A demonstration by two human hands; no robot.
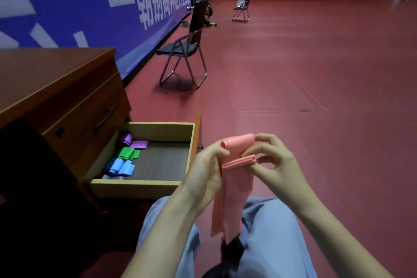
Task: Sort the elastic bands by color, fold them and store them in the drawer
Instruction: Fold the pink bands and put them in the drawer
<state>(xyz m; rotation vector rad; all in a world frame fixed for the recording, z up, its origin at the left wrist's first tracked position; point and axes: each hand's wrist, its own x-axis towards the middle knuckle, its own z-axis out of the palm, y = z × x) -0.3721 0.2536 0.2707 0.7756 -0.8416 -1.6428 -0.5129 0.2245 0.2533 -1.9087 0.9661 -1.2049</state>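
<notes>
Pink elastic band (234, 178) pinched between left hand (206, 169) and right hand (270, 158), top part folded, loose tail hanging over the lap, open drawer (144, 184) to the left

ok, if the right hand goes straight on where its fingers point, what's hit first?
The right hand points left and pinches the folded pink elastic band; going on, it would probably meet the left hand gripping that band. The open wooden drawer lies beyond, depth unclear.
</notes>
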